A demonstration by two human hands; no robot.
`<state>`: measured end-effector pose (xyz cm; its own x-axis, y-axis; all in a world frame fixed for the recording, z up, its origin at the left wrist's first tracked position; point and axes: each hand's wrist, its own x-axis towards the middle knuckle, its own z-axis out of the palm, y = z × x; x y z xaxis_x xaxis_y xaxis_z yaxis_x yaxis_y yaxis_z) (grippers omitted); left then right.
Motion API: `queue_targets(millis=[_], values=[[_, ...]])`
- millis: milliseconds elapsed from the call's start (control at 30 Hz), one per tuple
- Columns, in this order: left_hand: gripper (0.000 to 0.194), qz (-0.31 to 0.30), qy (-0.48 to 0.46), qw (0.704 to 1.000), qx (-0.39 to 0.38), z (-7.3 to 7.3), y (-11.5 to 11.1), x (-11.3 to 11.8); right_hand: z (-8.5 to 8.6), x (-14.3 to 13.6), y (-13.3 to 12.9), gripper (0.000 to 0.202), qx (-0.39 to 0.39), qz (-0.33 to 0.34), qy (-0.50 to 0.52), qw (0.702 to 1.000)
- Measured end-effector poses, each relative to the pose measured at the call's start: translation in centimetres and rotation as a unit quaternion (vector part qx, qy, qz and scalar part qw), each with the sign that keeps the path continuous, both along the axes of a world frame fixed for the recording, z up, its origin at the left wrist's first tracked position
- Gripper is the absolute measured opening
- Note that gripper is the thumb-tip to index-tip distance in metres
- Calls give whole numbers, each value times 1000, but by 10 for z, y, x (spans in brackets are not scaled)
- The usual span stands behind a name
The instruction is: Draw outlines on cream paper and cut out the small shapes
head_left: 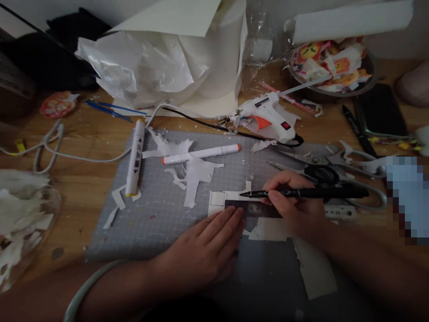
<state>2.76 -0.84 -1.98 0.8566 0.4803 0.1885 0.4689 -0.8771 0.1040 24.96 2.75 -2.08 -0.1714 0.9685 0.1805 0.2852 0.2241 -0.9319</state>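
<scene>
Right fingers are pinching the black pen, tip over white paper beside the ruler. Left fingers, together, are resting on the ruler.

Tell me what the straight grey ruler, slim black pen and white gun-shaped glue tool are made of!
Straight grey ruler: probably smooth metal, its surface dark here and pale there.
Slim black pen: likely smooth plastic, its barrel rounded.
White gun-shaped glue tool: seemingly hard plastic, its shell smooth and moulded.
</scene>
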Motion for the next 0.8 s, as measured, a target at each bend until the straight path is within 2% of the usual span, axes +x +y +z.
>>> queue_targets(millis=[333, 600, 800], values=[[45, 12, 12, 998, -55, -1, 4, 2, -4, 3, 6, 5, 16, -21, -26, 999], [46, 12, 11, 999, -46, 0, 3, 1, 1, 3, 7, 9, 56, 16, -52, 997], [47, 15, 16, 999, -38, -2, 1, 1, 6, 3, 7, 7, 115, 58, -137, 982]])
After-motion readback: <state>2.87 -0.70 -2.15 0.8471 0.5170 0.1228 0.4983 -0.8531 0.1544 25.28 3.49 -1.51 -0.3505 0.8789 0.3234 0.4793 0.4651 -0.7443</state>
